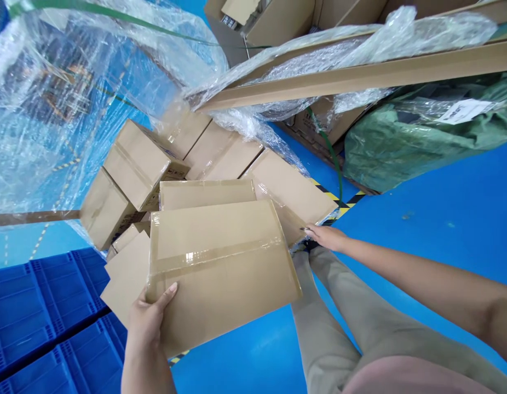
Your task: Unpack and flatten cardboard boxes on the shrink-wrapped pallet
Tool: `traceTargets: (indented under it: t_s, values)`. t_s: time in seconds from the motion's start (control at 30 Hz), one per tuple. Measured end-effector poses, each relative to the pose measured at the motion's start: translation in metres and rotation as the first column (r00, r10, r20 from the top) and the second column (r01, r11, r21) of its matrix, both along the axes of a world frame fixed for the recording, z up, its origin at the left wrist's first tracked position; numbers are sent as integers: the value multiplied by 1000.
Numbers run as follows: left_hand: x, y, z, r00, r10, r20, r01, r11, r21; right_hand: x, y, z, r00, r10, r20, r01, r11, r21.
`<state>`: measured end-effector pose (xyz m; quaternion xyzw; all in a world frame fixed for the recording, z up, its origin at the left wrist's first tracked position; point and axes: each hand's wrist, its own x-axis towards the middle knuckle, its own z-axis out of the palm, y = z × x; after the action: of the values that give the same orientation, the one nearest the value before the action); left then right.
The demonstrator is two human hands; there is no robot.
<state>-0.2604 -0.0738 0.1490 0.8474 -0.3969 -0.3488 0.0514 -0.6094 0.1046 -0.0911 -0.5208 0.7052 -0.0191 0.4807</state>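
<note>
A taped brown cardboard box (220, 273) is held up in front of me. My left hand (149, 314) grips its near left corner, thumb on top. My right hand (325, 236) holds its far right edge, fingers partly hidden behind the box. Beneath and behind it lies a pile of similar cardboard boxes (130, 169), some tilted, partly under torn clear plastic wrap (52, 109).
Blue plastic crates (35, 317) stand at lower left. A long cardboard corner strip (360, 74) with plastic wrap crosses the top. A green wrapped bundle (426, 134) lies at right on the blue floor (442, 219). My legs (339, 328) are below.
</note>
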Motion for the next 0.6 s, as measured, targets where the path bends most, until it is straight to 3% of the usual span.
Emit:
traceTargets:
  t_s: [0.13, 0.3, 0.43, 0.6]
  values:
    - [-3, -3, 0, 1000, 24, -11, -24, 1000, 12, 7, -39, -13, 960, -245, 132, 250, 968, -20]
    - [-4, -3, -2, 999, 33, -21, -33, 999, -12, 22, -88, -36, 812, -532, 241, 538, 842, 49]
    - [-4, -3, -2, 999, 50, 10, -50, 999, -21, 25, -102, -46, 696, -661, 280, 662, 742, 108]
    - [-6, -2, -2, 998, 70, 8, -70, 997, -22, 25, -110, -48, 608, -730, 312, 720, 673, 169]
